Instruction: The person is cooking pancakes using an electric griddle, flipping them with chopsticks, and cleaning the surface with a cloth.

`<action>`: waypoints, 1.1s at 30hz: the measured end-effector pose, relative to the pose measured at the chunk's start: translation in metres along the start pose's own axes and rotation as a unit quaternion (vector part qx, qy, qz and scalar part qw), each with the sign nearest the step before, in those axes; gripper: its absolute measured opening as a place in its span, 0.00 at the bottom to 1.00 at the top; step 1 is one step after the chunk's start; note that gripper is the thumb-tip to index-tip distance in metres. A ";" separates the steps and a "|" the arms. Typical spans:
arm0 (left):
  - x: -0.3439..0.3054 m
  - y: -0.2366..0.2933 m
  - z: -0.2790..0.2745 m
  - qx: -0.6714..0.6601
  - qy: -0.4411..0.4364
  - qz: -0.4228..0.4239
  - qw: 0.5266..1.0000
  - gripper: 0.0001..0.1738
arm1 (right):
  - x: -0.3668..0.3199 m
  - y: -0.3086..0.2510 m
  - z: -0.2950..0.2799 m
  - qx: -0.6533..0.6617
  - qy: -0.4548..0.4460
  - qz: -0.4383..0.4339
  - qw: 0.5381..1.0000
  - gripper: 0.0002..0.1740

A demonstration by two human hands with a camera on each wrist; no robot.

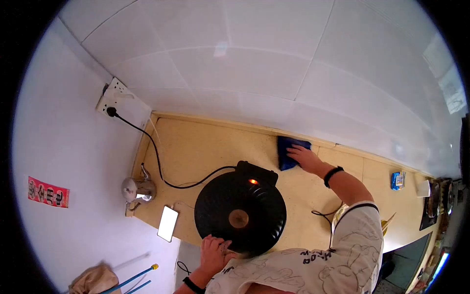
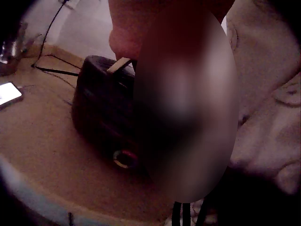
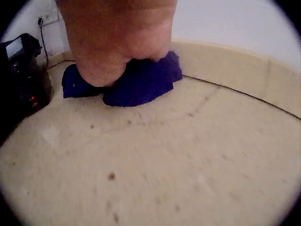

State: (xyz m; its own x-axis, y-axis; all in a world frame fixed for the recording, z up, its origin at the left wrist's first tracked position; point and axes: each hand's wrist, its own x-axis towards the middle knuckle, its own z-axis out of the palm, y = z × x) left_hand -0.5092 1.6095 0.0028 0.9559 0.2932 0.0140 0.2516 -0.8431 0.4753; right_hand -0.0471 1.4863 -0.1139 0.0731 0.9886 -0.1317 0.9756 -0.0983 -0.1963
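Note:
My right hand (image 1: 306, 159) lies over a folded dark blue cloth (image 1: 283, 159) near the back edge of the counter, fingers stretched across it. In the right wrist view the cloth (image 3: 141, 88) is bunched beneath the hand, flat against the countertop. A round black electric baking pan (image 1: 215, 201), lid down, stands left of the cloth with its orange light (image 1: 253, 181) lit. My left hand (image 1: 214, 255) touches the pan's front rim. I cannot tell whether its fingers curl round the handle there; a blur covers much of the left wrist view.
The pan's black cord (image 1: 157, 147) runs to a wall socket (image 1: 117, 95). A metal kettle (image 1: 138, 189) and a phone with a bright screen (image 1: 168, 224) are at the left. A blue packet (image 1: 397, 181) and a white cup (image 1: 423, 189) stand far right. Dark specks dot the wooden counter (image 3: 188, 160).

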 end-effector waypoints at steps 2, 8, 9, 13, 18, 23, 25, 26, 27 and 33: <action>0.000 0.000 0.000 0.009 -0.001 -0.005 1.000 0.24 | -0.019 -0.003 -0.002 -0.028 0.007 0.032 0.999 0.30; -0.003 -0.002 0.006 0.006 0.034 -0.002 0.999 0.24 | 0.027 -0.061 -0.134 0.016 0.283 0.038 0.958 0.24; -0.003 -0.001 0.007 0.003 0.034 -0.003 0.999 0.24 | 0.041 -0.078 -0.177 -0.080 0.357 -0.016 0.930 0.24; -0.002 0.000 0.007 -0.015 0.063 -0.010 0.998 0.23 | 0.082 -0.090 -0.250 -0.305 0.435 -0.074 0.844 0.21; -0.005 0.006 0.004 -0.022 0.043 -0.034 0.998 0.23 | 0.107 -0.061 -0.177 -0.412 0.272 -0.119 0.862 0.22; -0.004 0.001 0.007 -0.017 0.053 -0.022 0.998 0.21 | 0.064 -0.009 -0.057 -0.416 0.075 -0.082 0.903 0.21; -0.004 0.000 0.005 -0.009 0.046 -0.021 0.999 0.21 | 0.045 -0.005 -0.034 -0.391 0.033 -0.054 0.918 0.20; -0.004 0.001 0.007 -0.006 0.042 -0.023 0.999 0.21 | 0.035 -0.008 -0.028 -0.341 0.055 0.002 0.938 0.20; -0.004 0.001 0.010 -0.008 0.040 -0.030 0.999 0.21 | 0.025 -0.009 -0.021 -0.286 0.074 0.056 0.954 0.20; -0.005 -0.002 -0.002 -0.054 0.052 0.027 0.997 0.28 | 0.000 -0.016 -0.007 -0.161 -0.025 0.170 0.972 0.27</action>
State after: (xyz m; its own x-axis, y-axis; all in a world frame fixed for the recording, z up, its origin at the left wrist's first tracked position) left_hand -0.5144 1.6110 0.0039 0.9453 0.2986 0.1314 0.1766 -0.8070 0.5635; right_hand -0.0608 1.4890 -0.1037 0.4011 0.8974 -0.1838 0.9112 -0.3702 0.1809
